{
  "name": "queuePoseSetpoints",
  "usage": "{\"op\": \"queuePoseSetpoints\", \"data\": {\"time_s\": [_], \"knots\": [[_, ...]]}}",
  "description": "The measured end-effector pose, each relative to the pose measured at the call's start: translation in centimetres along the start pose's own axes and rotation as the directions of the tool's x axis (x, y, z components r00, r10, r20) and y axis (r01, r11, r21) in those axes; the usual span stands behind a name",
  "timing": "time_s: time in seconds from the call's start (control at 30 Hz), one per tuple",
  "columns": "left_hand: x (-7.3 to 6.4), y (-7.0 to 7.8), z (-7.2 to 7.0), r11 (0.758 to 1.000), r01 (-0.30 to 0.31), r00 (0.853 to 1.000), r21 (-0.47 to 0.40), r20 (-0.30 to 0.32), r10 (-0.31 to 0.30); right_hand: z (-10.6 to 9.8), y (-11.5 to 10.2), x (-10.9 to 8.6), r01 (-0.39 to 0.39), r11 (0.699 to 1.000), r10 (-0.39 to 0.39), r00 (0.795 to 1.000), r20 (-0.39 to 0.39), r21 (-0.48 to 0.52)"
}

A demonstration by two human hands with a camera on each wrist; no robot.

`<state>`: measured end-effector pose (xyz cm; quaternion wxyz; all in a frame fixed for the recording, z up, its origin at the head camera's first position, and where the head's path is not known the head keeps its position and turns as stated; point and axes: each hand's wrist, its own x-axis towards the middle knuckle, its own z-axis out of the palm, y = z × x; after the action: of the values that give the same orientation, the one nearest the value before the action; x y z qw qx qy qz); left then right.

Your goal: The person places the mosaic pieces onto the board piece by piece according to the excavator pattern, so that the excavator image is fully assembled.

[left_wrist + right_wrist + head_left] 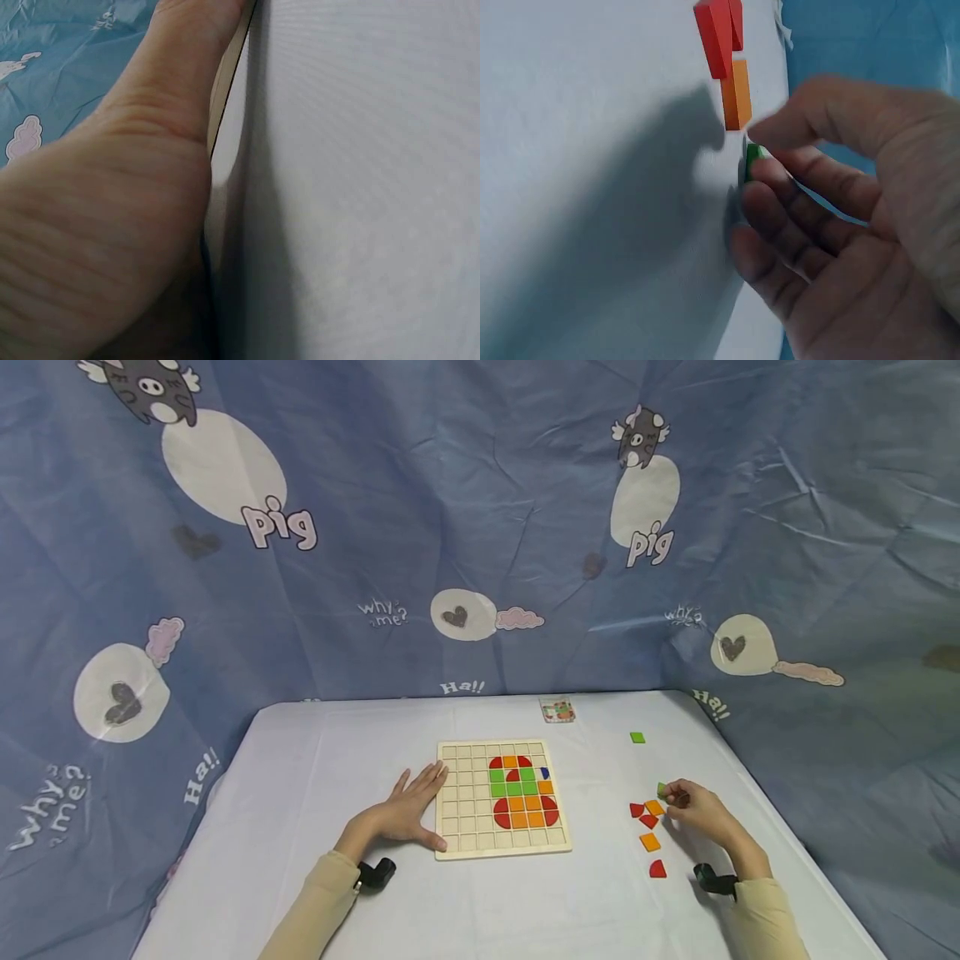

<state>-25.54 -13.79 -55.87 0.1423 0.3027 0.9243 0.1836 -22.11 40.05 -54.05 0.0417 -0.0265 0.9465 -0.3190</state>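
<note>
Loose red piece (pixel 657 869): quarter-round, flat on the white tabletop (pixel 592 910), nearest of the scatter.
Orange piece (pixel 649 842): flat, just beyond the red.
Left hand (pixel 403 814): wide, fingers spread and straight along the left edge of the board, thumb at its near left corner.
Wooden grid board (pixel 463 814): mid-table, flat, nearly square, without a clear long axis; sides run away from the person, near edge slanting slightly. Coloured pieces (pixel 517 804) occupy part of its right half.
Right hand (pixel 701 812): fingers bent, thumb and fingertips narrowly parted about a green piece (pixel 753 160); pinched or merely touched, cannot tell.
The green piece: right of the board, near two red and one orange; largely hidden, long axis not readable.
Second green piece (pixel 637 737): flat, well apart.
Small printed packet (pixel 557 710): far table edge.
Patterned blue cloth (pixel 525 468): behind.
</note>
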Motion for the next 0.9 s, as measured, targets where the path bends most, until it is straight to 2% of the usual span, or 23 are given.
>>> {"op": "queuePoseSetpoints", "data": {"time_s": [0.17, 0.37, 0.7, 0.8, 0.9], "knots": [[0.0, 0.0, -0.1, 1.000, 0.002, 1.000, -0.005, 0.000, -0.002, 0.5, 0.0, 0.0, 0.033, 0.999, -0.035, 0.998, 0.057, 0.031], [0.0, 0.0, -0.1, 1.000, -0.002, 1.000, -0.009, 0.001, 0.002, 0.8, -0.2, -0.1, 0.071, 0.997, -0.072, 0.997, 0.040, 0.031], [0.1, -0.1, 0.0, 1.000, 0.002, 1.000, -0.001, -0.002, -0.002, 1.5, -0.5, 0.5, 0.015, 0.999, -0.015, 1.000, -0.002, -0.048], [0.1, -0.1, 0.0, 1.000, 0.010, 1.000, 0.000, 0.006, -0.010, 1.6, -0.9, 0.8, 0.006, 0.999, -0.007, 1.000, -0.013, -0.042], [0.2, -0.1, 0.0, 1.000, 0.019, 1.000, 0.009, 0.015, -0.019, 1.7, -1.7, 1.3, 0.032, 0.999, -0.032, 0.999, -0.021, -0.014]]}}
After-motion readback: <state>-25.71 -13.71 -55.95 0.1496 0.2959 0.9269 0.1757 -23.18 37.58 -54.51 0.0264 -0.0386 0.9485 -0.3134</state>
